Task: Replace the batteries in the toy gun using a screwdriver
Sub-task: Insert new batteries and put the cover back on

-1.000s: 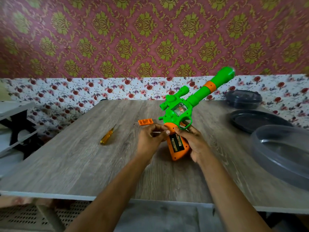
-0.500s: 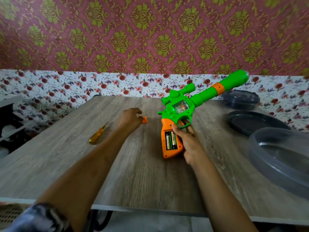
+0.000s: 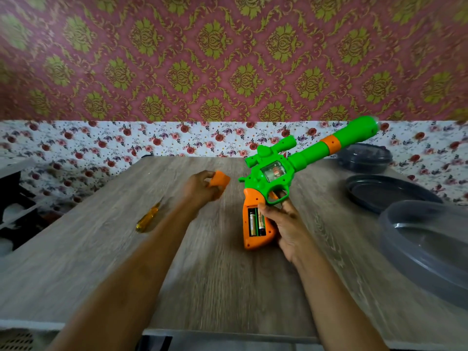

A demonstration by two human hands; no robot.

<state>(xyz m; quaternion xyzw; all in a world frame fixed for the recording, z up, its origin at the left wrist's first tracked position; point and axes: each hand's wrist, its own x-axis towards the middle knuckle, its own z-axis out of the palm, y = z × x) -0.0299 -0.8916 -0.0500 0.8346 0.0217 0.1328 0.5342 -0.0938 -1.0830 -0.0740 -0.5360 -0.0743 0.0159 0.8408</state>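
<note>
amber screwdriver [image 3: 148,219], dark lids [image 3: 387,193] on table [image 3: 215,287]

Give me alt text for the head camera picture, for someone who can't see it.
The right hand holds a green and orange toy gun over a wooden table, two batteries showing in its open grip, while the left hand holds the orange battery cover. A yellow-handled screwdriver lies further left.

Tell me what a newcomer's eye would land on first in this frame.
The bright green and orange toy gun stands out right of centre, gripped at its handle by the right hand, barrel angled up and away. Its open handle compartment shows two batteries. Just left, the left hand holds the orange cover over the table, with a yellow-handled screwdriver lying farther left.
</note>
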